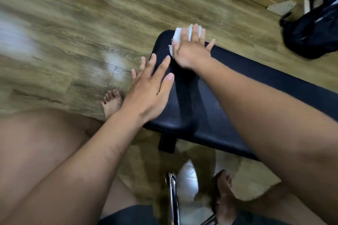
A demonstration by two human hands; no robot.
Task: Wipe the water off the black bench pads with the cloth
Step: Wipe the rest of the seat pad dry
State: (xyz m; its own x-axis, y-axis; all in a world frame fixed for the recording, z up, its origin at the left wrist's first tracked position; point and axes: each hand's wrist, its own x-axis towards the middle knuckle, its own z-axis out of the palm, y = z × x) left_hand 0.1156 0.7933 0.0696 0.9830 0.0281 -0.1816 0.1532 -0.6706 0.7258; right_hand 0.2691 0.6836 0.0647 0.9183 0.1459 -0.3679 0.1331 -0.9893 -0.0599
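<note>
- The black bench pad [210, 100] lies across the middle of the frame, running to the right edge, above the wooden floor [82, 23].
- The white cloth [180, 37] sits on the upper end of the pad, just right of centre.
- The right hand [192, 51] presses flat on the cloth, fingers spread and straight.
- The left hand [151, 86] is open, fingers straight, at the left edge of the pad; it holds nothing.
- A dark bag [314, 31] lies on the floor at the upper right.
</note>
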